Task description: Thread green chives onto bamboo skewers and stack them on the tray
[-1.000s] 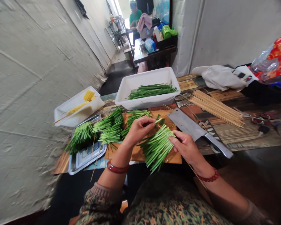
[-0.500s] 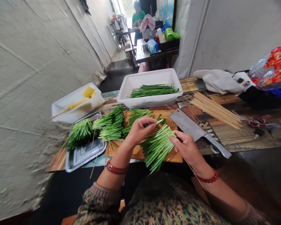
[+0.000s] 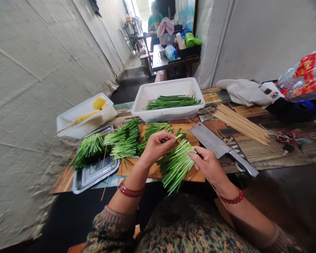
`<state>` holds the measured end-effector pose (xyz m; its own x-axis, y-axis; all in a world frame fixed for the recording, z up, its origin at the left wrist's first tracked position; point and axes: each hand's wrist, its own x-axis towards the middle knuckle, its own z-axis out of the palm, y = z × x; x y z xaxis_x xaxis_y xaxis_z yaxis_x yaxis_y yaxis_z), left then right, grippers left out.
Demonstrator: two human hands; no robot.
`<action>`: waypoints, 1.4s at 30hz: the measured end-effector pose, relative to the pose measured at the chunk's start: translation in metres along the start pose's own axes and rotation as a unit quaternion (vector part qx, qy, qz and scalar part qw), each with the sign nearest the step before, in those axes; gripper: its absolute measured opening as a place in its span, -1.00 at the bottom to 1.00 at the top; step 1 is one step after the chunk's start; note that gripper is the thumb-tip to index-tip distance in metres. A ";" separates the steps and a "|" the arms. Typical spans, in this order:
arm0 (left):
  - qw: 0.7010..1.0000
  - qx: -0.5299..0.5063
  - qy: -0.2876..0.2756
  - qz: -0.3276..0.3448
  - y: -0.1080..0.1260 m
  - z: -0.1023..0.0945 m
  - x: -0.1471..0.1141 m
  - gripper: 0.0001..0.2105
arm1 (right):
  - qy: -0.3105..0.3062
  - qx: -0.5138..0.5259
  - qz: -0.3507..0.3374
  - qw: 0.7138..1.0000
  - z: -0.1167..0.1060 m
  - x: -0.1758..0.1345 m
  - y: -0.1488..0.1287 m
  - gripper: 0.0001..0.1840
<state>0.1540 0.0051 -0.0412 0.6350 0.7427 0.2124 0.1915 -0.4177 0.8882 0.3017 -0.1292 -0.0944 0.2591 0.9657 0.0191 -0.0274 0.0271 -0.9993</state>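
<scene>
My right hand [image 3: 207,162] is closed on a bamboo skewer threaded with a row of garlic chives [image 3: 177,165]; the skewer's long end runs back under my forearm. The chives fan down past the cutting board's [image 3: 152,171] front edge. Thumb and fingers of my left hand [image 3: 159,147] pinch a pale chive end [image 3: 178,136] by the top of that row. Left of it, more chives [image 3: 125,140] lie bunched, with thin skewers sticking out towards me. Another bunch of chives [image 3: 91,149] rests on a metal tray [image 3: 80,188].
A cleaver [image 3: 210,142] lies right of the board, near loose skewers [image 3: 242,123]. Behind stand a white tub [image 3: 168,114] of chives and a smaller tub [image 3: 105,117] with yellow skewered food. A cap [image 3: 246,91] and keys [image 3: 288,147] are at right. A person stands far back.
My hands keep nearly the same grip and place on the chives. The view has shifted very slightly.
</scene>
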 end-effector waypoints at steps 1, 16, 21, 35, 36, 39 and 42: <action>1.000 -0.001 0.000 0.000 0.000 0.000 0.000 -0.85 | -0.001 -0.001 0.001 1.000 0.000 0.000 0.000 -0.71; 1.000 -0.014 -0.001 -0.020 -0.001 0.001 0.000 -0.86 | 0.011 -0.012 0.004 1.000 0.003 0.001 -0.004 -0.67; 0.999 -0.018 0.008 -0.031 -0.002 0.002 -0.001 -0.86 | 0.007 -0.006 0.003 1.000 0.003 0.000 0.000 -0.68; 0.999 -0.014 -0.011 -0.030 0.000 0.001 -0.001 -0.89 | 0.011 0.002 -0.010 1.000 0.007 0.002 0.004 -0.69; 0.999 -0.021 -0.017 -0.034 0.000 0.001 -0.001 -0.89 | 0.012 -0.002 -0.012 1.000 0.008 0.002 0.004 -0.68; 0.996 -0.056 -0.042 -0.064 0.000 0.000 -0.003 -0.87 | 0.015 -0.017 -0.025 0.999 0.008 0.003 0.003 -0.67; 0.989 -0.082 -0.079 -0.097 0.001 -0.003 -0.005 -0.82 | 0.007 -0.014 -0.031 0.999 0.007 0.003 0.005 -0.67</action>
<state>0.1490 0.0027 -0.0398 0.7091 0.7047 -0.0236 0.2051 -0.1741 0.9631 0.2954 -0.1245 -0.0986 0.2735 0.9585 0.0805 0.0152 0.0794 -0.9967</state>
